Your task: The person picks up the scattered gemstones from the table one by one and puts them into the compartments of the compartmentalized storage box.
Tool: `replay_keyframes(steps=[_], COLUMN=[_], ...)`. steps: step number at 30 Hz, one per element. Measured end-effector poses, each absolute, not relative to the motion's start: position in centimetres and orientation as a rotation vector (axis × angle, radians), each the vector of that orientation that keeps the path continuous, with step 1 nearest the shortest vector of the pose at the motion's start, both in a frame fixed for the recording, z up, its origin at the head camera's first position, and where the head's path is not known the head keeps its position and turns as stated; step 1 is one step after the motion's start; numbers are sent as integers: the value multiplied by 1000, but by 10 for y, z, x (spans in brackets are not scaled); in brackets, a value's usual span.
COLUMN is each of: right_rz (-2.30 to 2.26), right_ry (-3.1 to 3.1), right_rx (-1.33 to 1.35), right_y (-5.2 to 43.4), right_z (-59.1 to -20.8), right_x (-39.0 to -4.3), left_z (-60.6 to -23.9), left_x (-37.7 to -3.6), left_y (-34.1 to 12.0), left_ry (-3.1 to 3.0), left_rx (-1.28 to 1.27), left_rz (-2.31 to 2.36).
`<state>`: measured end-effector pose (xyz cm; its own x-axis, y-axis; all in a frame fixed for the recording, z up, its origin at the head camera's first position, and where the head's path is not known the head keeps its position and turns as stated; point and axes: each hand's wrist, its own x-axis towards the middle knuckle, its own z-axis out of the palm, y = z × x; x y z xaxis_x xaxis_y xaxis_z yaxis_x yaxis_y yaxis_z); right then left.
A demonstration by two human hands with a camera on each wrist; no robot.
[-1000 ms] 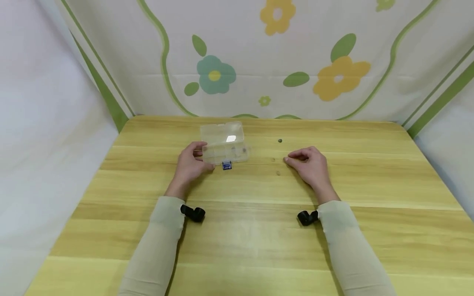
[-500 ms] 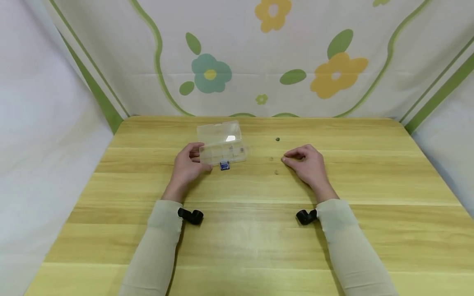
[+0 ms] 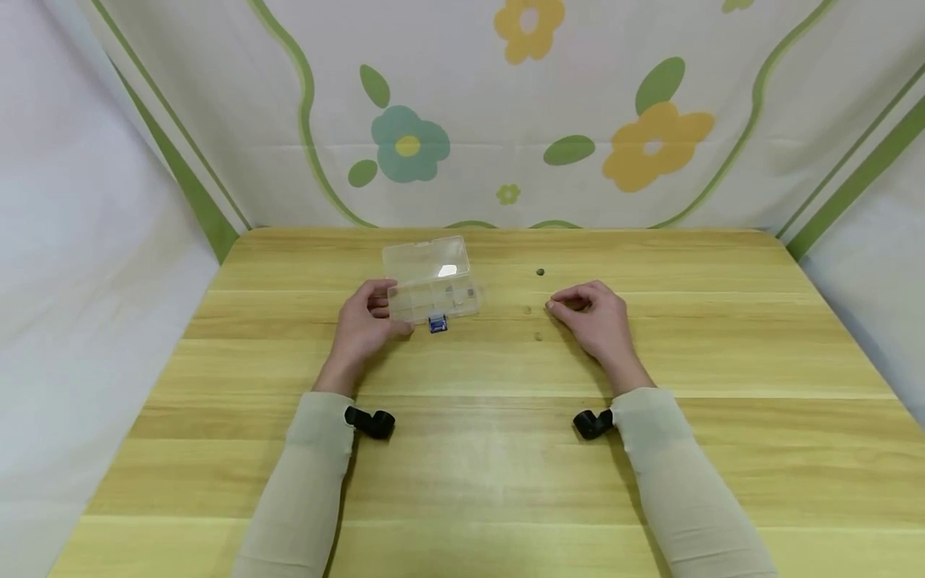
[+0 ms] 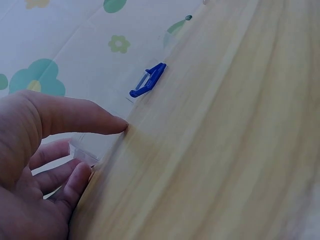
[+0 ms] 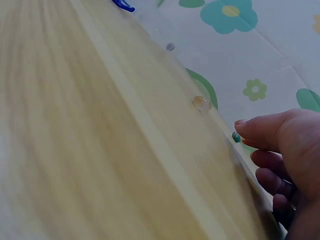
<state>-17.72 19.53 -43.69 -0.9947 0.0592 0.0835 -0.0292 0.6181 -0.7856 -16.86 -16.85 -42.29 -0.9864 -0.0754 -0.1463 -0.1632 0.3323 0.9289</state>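
Note:
My left hand (image 3: 364, 323) holds the left end of a clear plastic compartment box (image 3: 426, 301), thumb at the front, fingers at the side and back. The lid (image 3: 425, 258) stands raised, and a blue latch (image 3: 438, 324) hangs at the front. Small pieces (image 3: 470, 293) lie in the right compartments. My right hand (image 3: 596, 319) is low over the table, thumb and index tips together; whether anything is between them cannot be made out. Left of those tips lie two small clear beads (image 3: 527, 310). A dark green bead (image 3: 540, 272) lies farther back, appearing close to the fingertips in the right wrist view.
The wooden table (image 3: 462, 466) ends at the back against a flowered cloth (image 3: 477, 112). White cloth (image 3: 94, 281) hangs on the left and right sides. A black camera mount sits on each sleeve cuff (image 3: 321, 417).
The head view has shifted slightly. My right fingertips have crept a little to the left and back. The left hand keeps its hold on the box, and the loose beads stay in place.

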Motion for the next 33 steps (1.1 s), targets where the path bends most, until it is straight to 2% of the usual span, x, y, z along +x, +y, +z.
replay_keyframes(steps=[8,33], right_rz=[1415,1445], right_ry=[-2645,-2656], right_rx=[3,259], right_y=[176,61], right_z=[-431,-427], right_x=[-174,-173], left_z=[-426,-430], left_x=[-168,-169], left_y=[-169,-172], left_ry=[2507,2512], left_rx=[-217,-223], left_rz=[1760,1735])
